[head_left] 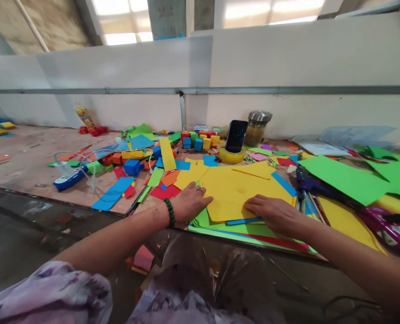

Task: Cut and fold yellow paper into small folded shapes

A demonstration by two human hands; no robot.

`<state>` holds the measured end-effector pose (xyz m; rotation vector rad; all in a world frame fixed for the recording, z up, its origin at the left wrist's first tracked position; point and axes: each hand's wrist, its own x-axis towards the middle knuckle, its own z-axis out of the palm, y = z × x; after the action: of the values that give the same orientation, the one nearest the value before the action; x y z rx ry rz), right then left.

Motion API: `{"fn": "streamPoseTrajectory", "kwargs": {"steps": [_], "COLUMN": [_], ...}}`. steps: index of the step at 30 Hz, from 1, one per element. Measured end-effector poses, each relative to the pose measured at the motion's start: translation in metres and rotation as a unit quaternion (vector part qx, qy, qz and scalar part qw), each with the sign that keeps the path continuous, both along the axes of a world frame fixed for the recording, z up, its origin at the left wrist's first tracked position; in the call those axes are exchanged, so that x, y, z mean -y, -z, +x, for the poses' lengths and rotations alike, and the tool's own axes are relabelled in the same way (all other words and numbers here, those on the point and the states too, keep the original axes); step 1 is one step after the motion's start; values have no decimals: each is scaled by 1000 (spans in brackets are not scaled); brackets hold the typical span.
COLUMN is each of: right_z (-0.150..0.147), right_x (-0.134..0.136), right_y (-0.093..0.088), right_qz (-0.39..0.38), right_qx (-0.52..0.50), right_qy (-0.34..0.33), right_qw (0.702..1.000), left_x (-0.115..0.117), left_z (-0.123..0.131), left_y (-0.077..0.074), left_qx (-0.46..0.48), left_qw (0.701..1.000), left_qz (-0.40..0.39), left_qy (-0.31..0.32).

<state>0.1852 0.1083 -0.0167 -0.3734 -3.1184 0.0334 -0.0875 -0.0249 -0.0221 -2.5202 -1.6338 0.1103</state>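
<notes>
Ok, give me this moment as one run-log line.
Left hand: at left edge of yellow sheet | right hand: on its lower right | beneath: green sheets | beyond: propped phone, coloured cubes

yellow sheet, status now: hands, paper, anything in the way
Left hand at yellow sheet's left edge, right hand at its near edge. Sheet over green paper. Red scrap beside left hand.

No text, brand or number can be read for certain. Faint marks that look like writing stand on the grey panel (167,27) between the bright windows (117,20), too blurred to make out. The yellow bottle (85,116) carries coloured print, too small to read, and a little pale piece (201,128) behind the coloured cubes (198,144) shows dark marks, equally unclear
</notes>
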Motion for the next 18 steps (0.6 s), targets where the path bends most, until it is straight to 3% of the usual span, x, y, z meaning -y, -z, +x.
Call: {"fn": "streamPoseTrajectory", "kwargs": {"steps": [4, 7, 13, 18], "right_z": [-7, -31, -97, -96], "right_x": [1, 3, 16, 16], "right_y": [-12, -23, -19, -16], "right_qz": [-8, -4, 45, 76], "right_qx": [12, 34, 71, 93], "right_qy": [25, 26, -95, -136], "right_qw": [1000, 999, 992, 983], "left_x": [18, 21, 16, 16], "left_z": [-13, -15, -11, -11], "left_y": [-2, -2, 1, -1], "left_qx": [57, 70, 71, 84], "left_qw": [998, 997, 997, 996], "left_qz": [-14, -17, -4, -12], "left_qy": [-14, -17, -23, -22]}}
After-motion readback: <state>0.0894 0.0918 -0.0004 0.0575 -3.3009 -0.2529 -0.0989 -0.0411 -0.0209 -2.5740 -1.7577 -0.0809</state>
